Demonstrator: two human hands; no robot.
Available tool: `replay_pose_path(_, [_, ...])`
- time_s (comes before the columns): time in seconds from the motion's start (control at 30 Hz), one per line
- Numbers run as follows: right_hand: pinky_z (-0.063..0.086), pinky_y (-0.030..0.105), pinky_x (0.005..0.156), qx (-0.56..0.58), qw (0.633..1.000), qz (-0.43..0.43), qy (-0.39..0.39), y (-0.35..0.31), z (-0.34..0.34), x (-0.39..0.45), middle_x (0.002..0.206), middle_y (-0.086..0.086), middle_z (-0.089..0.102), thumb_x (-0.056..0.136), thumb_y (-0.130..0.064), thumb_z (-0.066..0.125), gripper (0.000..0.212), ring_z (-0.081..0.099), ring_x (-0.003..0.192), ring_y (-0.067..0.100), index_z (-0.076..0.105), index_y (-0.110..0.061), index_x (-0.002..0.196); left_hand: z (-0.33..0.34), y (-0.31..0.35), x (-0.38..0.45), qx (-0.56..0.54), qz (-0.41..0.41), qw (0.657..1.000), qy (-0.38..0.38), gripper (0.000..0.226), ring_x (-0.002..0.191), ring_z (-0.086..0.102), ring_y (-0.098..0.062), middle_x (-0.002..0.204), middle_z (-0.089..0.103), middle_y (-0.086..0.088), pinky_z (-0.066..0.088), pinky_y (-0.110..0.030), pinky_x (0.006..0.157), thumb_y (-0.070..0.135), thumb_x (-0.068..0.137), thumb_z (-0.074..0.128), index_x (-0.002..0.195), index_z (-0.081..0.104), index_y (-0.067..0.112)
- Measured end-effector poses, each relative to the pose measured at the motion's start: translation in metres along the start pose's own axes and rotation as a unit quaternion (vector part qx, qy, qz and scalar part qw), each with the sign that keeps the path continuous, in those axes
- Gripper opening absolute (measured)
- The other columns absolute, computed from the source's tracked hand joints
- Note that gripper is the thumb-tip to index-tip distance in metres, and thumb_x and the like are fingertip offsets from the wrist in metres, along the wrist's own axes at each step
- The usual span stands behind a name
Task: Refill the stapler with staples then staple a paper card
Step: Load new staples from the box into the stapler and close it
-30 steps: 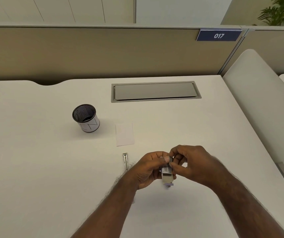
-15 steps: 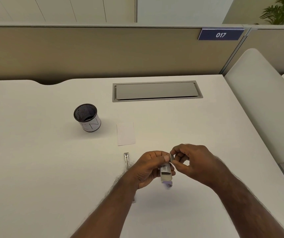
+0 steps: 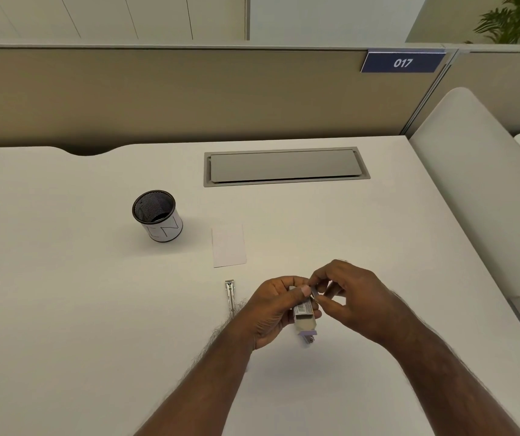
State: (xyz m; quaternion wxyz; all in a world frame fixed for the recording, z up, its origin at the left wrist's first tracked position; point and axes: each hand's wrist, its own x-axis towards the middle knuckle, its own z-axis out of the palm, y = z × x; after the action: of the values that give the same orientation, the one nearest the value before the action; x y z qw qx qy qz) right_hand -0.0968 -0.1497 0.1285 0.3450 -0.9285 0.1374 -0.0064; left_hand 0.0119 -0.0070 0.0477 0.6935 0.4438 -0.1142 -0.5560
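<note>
Mesh pen cup (image 3: 157,215) and paper card (image 3: 229,245) lie untouched on the tabletop (image 3: 63,309). Left hand (image 3: 273,309) grips the staple box (image 3: 304,313); right hand (image 3: 350,297) pinches something small at its mouth. Risk: staples crumbling or spilling if tugged crooked.

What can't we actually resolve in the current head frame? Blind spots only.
- Staple box: the left hand covers most of it; contents unseen, barcode label too small to read.
- Right hand: what its fingertips pinch at the box's top is too small to identify.
- Metal piece on the desk: its near end is hidden by the left hand.
- Pen cup: interior too dark.
</note>
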Motion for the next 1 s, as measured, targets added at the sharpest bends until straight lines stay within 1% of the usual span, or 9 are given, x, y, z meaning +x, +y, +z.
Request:
replay_pose_path(0.13, [0.057,0.037,0.071,0.001,1.000,0.003,-0.007,0.001,0.001,-0.002,0.089,-0.020,0.059,0.083,-0.023,0.068,0.019,0.065,0.079,0.003,0.060,-0.035,0.097,0.001,-0.002,0.000,0.003,-0.006,1.000,-0.007,0.019,0.076,0.072,-0.025,0.089,0.071,-0.014,0.060,-0.036,0.077,0.020,0.090,0.064,0.100,0.070,0.005])
replay_pose_path(0.23, [0.056,0.036,0.073,-0.011,1.000,0.009,-0.013,0.002,0.002,-0.001,0.090,-0.016,0.061,0.084,-0.022,0.069,0.017,0.065,0.079,0.002,0.063,-0.032,0.097,0.001,-0.004,0.001,-0.004,-0.008,1.000,-0.006,0.024,0.077,0.071,-0.025,0.090,0.072,-0.014,0.060,-0.037,0.079,0.023,0.089,0.066,0.103,0.069,0.004])
replay_pose_path(0.33, [0.056,0.035,0.072,-0.029,0.999,0.014,-0.016,0.003,0.002,0.000,0.090,-0.018,0.062,0.084,-0.025,0.069,0.016,0.064,0.079,0.000,0.063,-0.034,0.096,0.002,-0.005,0.002,-0.013,-0.009,1.000,-0.001,0.027,0.075,0.071,-0.025,0.089,0.071,-0.014,0.060,-0.036,0.078,0.023,0.089,0.064,0.105,0.066,0.001])
replay_pose_path(0.43, [0.056,0.037,0.071,-0.037,0.999,0.019,-0.009,0.003,0.004,0.001,0.086,-0.019,0.063,0.083,-0.028,0.070,0.012,0.064,0.079,0.000,0.064,-0.034,0.092,0.002,-0.006,0.002,-0.030,-0.011,0.999,-0.001,0.026,0.076,0.070,-0.024,0.091,0.070,-0.015,0.060,-0.032,0.074,0.022,0.090,0.064,0.104,0.066,0.000])
replay_pose_path(0.6, [0.057,0.037,0.070,-0.020,0.999,0.025,0.012,0.005,0.007,0.003,0.082,-0.020,0.063,0.080,-0.026,0.074,0.014,0.064,0.078,0.000,0.067,-0.035,0.087,0.004,-0.008,0.001,-0.046,-0.003,0.999,0.002,0.019,0.079,0.068,-0.023,0.094,0.068,-0.018,0.059,-0.031,0.075,0.018,0.093,0.060,0.099,0.072,0.004])
replay_pose_path(0.77, [0.057,0.031,0.070,0.005,0.999,0.043,0.007,0.005,0.011,0.000,0.086,-0.021,0.060,0.077,-0.031,0.074,0.020,0.065,0.079,-0.004,0.059,-0.038,0.087,0.005,-0.006,0.002,-0.024,-0.009,1.000,0.010,0.014,0.075,0.068,-0.017,0.084,0.070,-0.008,0.058,-0.030,0.073,0.015,0.095,0.060,0.098,0.068,0.003])
replay_pose_path(0.83, [0.055,0.026,0.067,0.018,0.998,0.054,0.020,0.006,0.012,-0.001,0.087,-0.018,0.060,0.078,-0.026,0.075,0.023,0.065,0.077,-0.003,0.056,-0.039,0.084,0.006,-0.004,0.004,-0.007,-0.014,1.000,0.015,0.011,0.075,0.067,-0.017,0.083,0.068,-0.008,0.058,-0.031,0.076,0.015,0.094,0.062,0.095,0.069,0.006])
replay_pose_path(0.9, [0.051,0.018,0.064,0.020,0.997,0.068,0.036,0.008,0.015,-0.001,0.086,-0.015,0.060,0.079,-0.020,0.075,0.030,0.065,0.076,-0.004,0.054,-0.042,0.080,0.008,-0.003,0.005,0.012,-0.020,1.000,0.018,0.010,0.077,0.068,-0.018,0.083,0.068,-0.008,0.059,-0.034,0.081,0.014,0.095,0.062,0.093,0.070,0.009])
replay_pose_path(1.0, [0.047,0.011,0.061,0.023,0.994,0.100,0.047,0.010,0.020,-0.001,0.087,-0.014,0.062,0.078,-0.019,0.074,0.029,0.064,0.072,-0.008,0.054,-0.040,0.079,0.010,-0.003,0.005,0.028,-0.029,0.999,0.018,0.010,0.080,0.068,-0.018,0.084,0.068,-0.007,0.058,-0.036,0.086,0.013,0.096,0.060,0.097,0.069,0.009])
